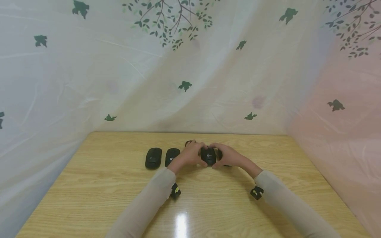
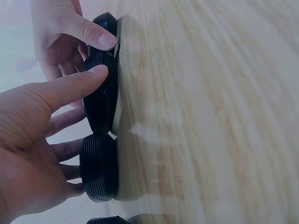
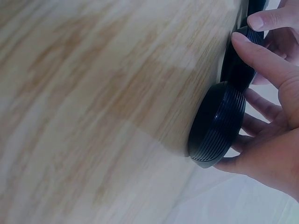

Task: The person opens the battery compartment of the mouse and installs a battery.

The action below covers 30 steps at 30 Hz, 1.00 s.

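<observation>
A black computer mouse (image 1: 208, 156) stands on the wooden table between both hands. My left hand (image 1: 190, 155) curves round its left side, thumb at the near end and fingers towards the far end. From the other side my right hand (image 1: 230, 156) grips the same mouse in a mirrored way. In the left wrist view the left thumb presses the ribbed edge of that mouse (image 2: 100, 100). A second mouse (image 2: 99, 168) sits by the left hand's other fingers. Beside the right hand's lower fingers is another black mouse (image 3: 218, 123), mostly hidden in the head view.
Two more black mice, the leftmost mouse (image 1: 153, 158) and its neighbour (image 1: 172, 156), stand left of the hands in the same row. Behind the wooden table (image 1: 119, 198) hangs a pale curtain (image 1: 148, 99) with leaf and bird prints.
</observation>
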Available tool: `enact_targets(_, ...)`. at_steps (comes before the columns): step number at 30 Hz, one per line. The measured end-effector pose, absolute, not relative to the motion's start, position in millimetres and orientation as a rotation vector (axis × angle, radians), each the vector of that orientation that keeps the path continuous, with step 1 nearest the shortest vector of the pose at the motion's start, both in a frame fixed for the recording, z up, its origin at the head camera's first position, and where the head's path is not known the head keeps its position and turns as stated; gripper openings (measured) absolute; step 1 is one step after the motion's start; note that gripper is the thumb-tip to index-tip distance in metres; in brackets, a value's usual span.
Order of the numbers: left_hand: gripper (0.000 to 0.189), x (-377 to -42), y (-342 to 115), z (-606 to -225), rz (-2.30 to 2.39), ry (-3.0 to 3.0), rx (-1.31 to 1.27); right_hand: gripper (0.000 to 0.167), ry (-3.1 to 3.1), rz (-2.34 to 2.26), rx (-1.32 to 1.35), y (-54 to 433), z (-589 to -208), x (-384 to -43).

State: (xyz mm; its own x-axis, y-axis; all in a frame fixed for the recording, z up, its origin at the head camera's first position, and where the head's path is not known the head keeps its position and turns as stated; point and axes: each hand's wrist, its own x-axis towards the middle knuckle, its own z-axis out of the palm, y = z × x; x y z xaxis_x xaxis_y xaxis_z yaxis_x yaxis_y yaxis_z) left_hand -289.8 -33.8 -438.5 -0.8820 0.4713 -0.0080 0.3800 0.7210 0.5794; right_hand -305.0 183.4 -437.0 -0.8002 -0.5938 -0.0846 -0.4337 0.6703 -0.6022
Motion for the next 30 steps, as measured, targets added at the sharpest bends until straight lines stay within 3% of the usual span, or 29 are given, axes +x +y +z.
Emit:
enact_targets(11,0.068,-289.8,-31.1,-435.9,0.891,2.768,0.761,0.085,2.589,-0.85,-0.882,190.9,-437.3,-307.4)
enact_targets(15,0.075,-291.6,-25.5,-438.3,0.875,2.787,0.843,0.091,2.578,-0.843,-0.913,197.8,-435.4,-309.1)
enact_targets(21,0.091,-287.2,-11.5,-438.6,0.795,2.821,0.753,0.095,2.585,-0.819,-0.917,210.7,-434.0,-310.8)
enact_targets(30,0.096,-281.9,10.6,-439.5,0.727,2.865,0.699,0.102,2.6,-0.817,-0.854,231.0,-436.3,-313.4)
